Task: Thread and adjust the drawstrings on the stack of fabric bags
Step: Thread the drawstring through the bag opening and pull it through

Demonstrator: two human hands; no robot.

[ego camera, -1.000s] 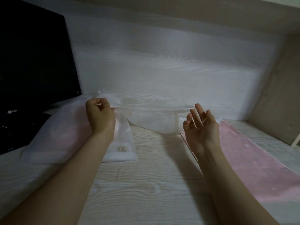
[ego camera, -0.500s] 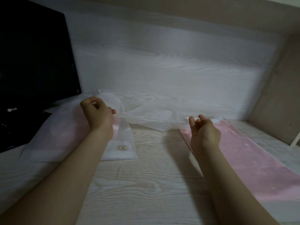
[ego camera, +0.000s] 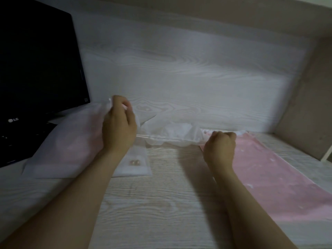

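Observation:
A sheer white fabric bag (ego camera: 172,133) is stretched between my hands just above the desk, bunched in the middle. A thin pale drawstring (ego camera: 143,136) runs along its gathered lower edge. My left hand (ego camera: 118,128) is closed on the bag's left end, with more white fabric over its fingers. My right hand (ego camera: 220,148) is fisted on the bag's right end. A stack of white and pink bags (ego camera: 71,146) lies under my left hand. Two small beads (ego camera: 135,162) sit on a small white bag at the stack's front.
A black LG monitor (ego camera: 36,69) stands at the left. A pink sheet of fabric (ego camera: 280,180) lies flat on the right of the pale wood-grain desk (ego camera: 158,203). A wood-grain back panel and a beige side wall (ego camera: 305,105) close the space.
My right hand went from open to a closed fist on the bag's right end. My left hand shifted slightly. The bag is now pulled taut between both hands.

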